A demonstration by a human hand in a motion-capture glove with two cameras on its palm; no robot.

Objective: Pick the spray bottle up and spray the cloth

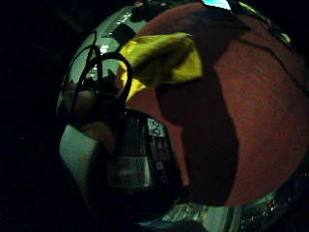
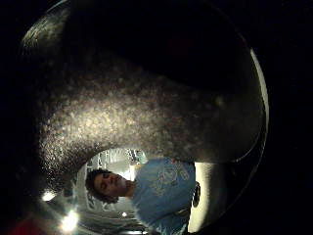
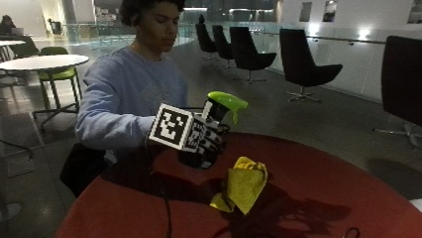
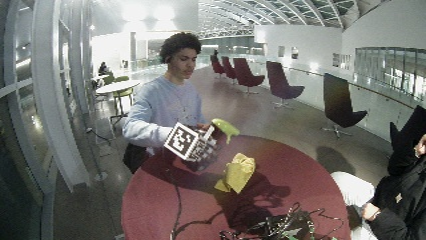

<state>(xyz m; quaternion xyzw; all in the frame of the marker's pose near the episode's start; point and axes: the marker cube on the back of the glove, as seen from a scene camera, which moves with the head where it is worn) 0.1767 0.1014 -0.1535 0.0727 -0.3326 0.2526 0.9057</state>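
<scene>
I see the spray bottle [image 3: 212,130] held roughly upright above the round red table [image 3: 342,193], a dark body with a label and a bright green trigger head [image 3: 227,101] whose nozzle points toward the far side. My gloved right hand [image 3: 203,136] is wrapped around its body. The yellow cloth [image 3: 242,186] hangs just beside and below it, crumpled and draped in folds, its lower end near the tabletop.

no words or numbers can be read anywhere. the spray bottle [image 1: 140,154] carries a label with print, and the person's sweatshirt [image 2: 166,188] bears a design, both illegible.
</scene>
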